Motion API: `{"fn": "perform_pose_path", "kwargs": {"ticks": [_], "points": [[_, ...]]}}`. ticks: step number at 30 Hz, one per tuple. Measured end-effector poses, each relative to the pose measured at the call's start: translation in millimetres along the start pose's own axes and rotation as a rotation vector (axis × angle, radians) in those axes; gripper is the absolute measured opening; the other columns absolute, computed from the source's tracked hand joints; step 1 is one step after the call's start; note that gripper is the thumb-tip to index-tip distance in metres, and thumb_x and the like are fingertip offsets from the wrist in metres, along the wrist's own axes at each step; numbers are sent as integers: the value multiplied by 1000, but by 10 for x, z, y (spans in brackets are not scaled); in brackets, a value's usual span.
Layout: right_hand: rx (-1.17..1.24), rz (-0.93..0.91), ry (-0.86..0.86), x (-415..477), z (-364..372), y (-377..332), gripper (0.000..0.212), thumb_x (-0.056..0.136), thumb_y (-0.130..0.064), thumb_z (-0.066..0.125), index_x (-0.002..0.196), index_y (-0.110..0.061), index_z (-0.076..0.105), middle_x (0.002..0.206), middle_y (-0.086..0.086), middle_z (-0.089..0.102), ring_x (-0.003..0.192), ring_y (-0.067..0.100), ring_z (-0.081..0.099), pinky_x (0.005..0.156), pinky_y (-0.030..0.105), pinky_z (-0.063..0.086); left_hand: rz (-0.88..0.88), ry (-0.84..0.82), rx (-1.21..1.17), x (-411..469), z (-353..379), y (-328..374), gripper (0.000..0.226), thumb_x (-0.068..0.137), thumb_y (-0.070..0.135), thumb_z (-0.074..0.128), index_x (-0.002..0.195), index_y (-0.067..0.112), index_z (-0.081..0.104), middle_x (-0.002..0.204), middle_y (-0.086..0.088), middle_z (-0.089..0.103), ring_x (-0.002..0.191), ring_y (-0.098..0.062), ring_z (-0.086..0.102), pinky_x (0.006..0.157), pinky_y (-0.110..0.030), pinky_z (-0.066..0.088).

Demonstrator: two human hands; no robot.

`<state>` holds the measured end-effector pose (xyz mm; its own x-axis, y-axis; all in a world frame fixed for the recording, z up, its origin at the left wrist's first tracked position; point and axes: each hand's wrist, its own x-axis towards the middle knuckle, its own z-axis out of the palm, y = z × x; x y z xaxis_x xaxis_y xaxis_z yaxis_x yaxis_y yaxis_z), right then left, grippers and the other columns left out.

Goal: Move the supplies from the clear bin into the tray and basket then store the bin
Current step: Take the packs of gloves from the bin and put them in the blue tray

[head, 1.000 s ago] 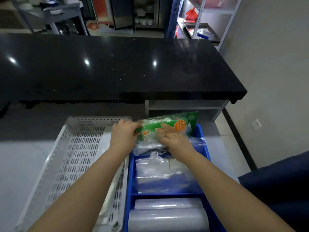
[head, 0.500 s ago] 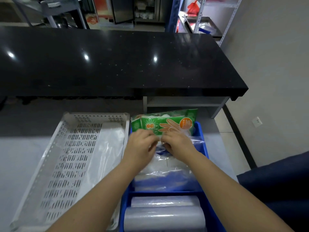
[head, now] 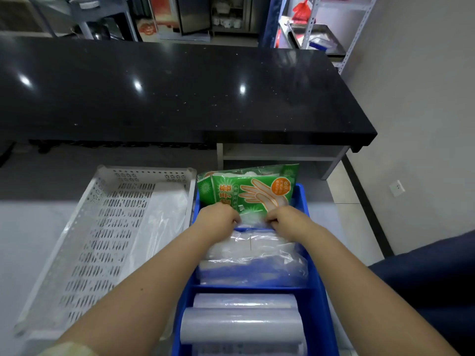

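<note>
A blue divided tray [head: 312, 263] stands in front of me. Green glove packets [head: 254, 190] stand upright in its far compartment. My left hand [head: 218, 219] and my right hand [head: 286, 219] are both closed on a clear plastic packet [head: 253, 220] just in front of the green packets. More clear plastic bags [head: 254, 258] lie in the middle compartment, and two clear film rolls [head: 243, 325] fill the near one. To the left sits a white perforated basket [head: 84, 242] with a clear bag [head: 164, 222] lying along its right side.
A black glossy counter [head: 180, 91] spans the back, with an open shelf [head: 280, 155] below its right end. A dark blue seat [head: 434, 283] is at the right. Metal shelving [head: 334, 24] stands far behind.
My left hand moved from the basket's corner to the blue tray. Both hands now pinch the clear packet in front of the green packets, which stand more upright.
</note>
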<state>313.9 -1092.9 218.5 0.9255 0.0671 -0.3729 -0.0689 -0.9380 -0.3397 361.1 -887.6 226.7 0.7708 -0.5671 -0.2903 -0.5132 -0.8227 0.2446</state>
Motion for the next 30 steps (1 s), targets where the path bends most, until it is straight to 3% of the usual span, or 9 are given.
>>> {"fn": "perform_pose_path", "kwargs": {"ticks": [2, 4, 7, 9, 12, 17, 19, 24, 30], "points": [[38, 14, -106, 17, -72, -36, 30, 90, -20, 47, 110, -30, 67, 107, -3, 64, 77, 11, 56, 62, 26, 44, -18, -25, -42, -27, -35, 45, 34, 90, 21, 43, 112, 30, 67, 112, 3, 68, 92, -19, 58, 71, -32, 50], [86, 10, -106, -12, -141, -56, 30, 92, -28, 47, 117, -33, 62, 108, -5, 59, 77, 6, 53, 62, 23, 42, 3, 50, -62, -92, -58, 107, 36, 90, 27, 42, 120, 29, 62, 119, 0, 64, 104, -21, 56, 81, -39, 52], [36, -78, 125, -172, -155, -81, 26, 90, -38, 50, 114, -38, 61, 112, -7, 57, 90, 14, 55, 72, 29, 46, 79, 205, -80, -215, -34, 239, 38, 89, 35, 43, 122, 27, 60, 117, 1, 63, 106, -20, 52, 84, -40, 49], [15, -161, 250, -286, -85, -103, 22, 87, -43, 52, 104, -36, 65, 104, -9, 62, 91, 14, 57, 72, 31, 48, 74, 167, -87, -267, 23, 303, 39, 90, 41, 40, 120, 29, 61, 111, 2, 64, 101, -19, 53, 77, -35, 47], [25, -170, 139, -381, 34, -123, 34, 86, -58, 46, 99, -33, 65, 93, -10, 66, 84, 12, 59, 70, 33, 51, 38, 44, -4, -296, 96, 307, 42, 94, 49, 33, 120, 31, 60, 108, -1, 65, 98, -23, 56, 80, -38, 49], [28, -123, -18, -411, 17, -151, 57, 80, -73, 40, 120, -35, 56, 116, -7, 64, 99, 14, 58, 85, 37, 51, 23, 33, -11, -387, 102, 299, 43, 96, 50, 32, 130, 32, 52, 116, -4, 65, 105, -24, 55, 89, -40, 44], [-38, -155, 9, -401, -70, -189, 54, 82, -71, 42, 121, -35, 56, 117, -4, 65, 101, 17, 58, 84, 38, 51, 15, 113, -13, -444, 39, 300, 43, 96, 47, 33, 128, 29, 55, 117, -3, 65, 107, -23, 54, 89, -39, 43], [-118, -379, 308, -427, -352, -534, 39, 86, -47, 59, 122, -33, 58, 119, -5, 65, 107, 19, 56, 86, 38, 46, -84, 449, -7, -817, -204, 149, 41, 87, 38, 54, 125, 25, 59, 118, 2, 64, 111, -23, 52, 91, -39, 39], [-126, -619, 292, -495, -270, -1475, 41, 85, -36, 66, 124, -28, 58, 119, -4, 64, 110, 21, 53, 89, 36, 43, -320, 585, -22, -1664, -293, -255, 40, 84, 39, 59, 122, 27, 61, 117, 6, 63, 113, -21, 51, 92, -40, 36]]}}
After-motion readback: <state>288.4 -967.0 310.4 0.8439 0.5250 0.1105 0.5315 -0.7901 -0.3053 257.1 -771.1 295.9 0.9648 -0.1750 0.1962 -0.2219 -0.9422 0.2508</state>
